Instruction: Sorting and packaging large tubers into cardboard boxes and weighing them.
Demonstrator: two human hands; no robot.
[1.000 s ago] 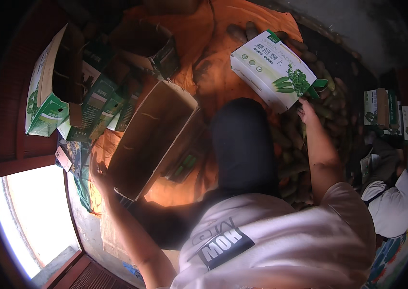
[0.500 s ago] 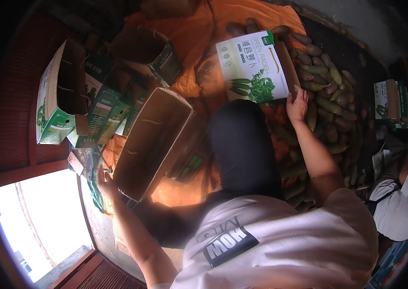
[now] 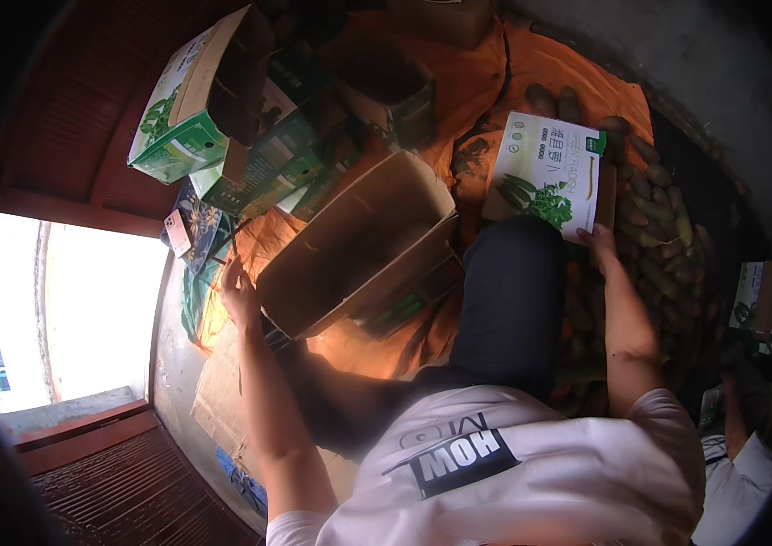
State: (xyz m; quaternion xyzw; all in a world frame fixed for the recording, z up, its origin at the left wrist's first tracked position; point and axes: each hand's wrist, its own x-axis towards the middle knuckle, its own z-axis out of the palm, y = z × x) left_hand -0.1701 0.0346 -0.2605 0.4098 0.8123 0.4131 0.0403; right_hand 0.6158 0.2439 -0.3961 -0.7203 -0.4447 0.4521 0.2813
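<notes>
My right hand (image 3: 597,247) grips the near right corner of a white and green radish carton (image 3: 543,173), fingers closed on its edge. This carton leans against my dark-trousered knee, its printed side up and a cord handle showing. Beyond it, to the right, lies a pile of green radishes (image 3: 655,214). My left hand (image 3: 238,293) is beside the left end of an open brown cardboard box (image 3: 359,246). Its fingers look closed near a thin dark thing too small to name; whether they also touch the box cannot be told.
Opened cartons (image 3: 181,150) stand at the upper left, near a phone (image 3: 177,233). An orange sheet (image 3: 350,359) covers the floor. Flattened cardboard (image 3: 222,400) lies at lower left by a bright doorway (image 3: 86,309). Another person (image 3: 741,491) sits at right, near more cartons (image 3: 755,296).
The whole view has swung, so most things sit further right in it. My right hand stays on the carton's corner, and my left stays beside the open box.
</notes>
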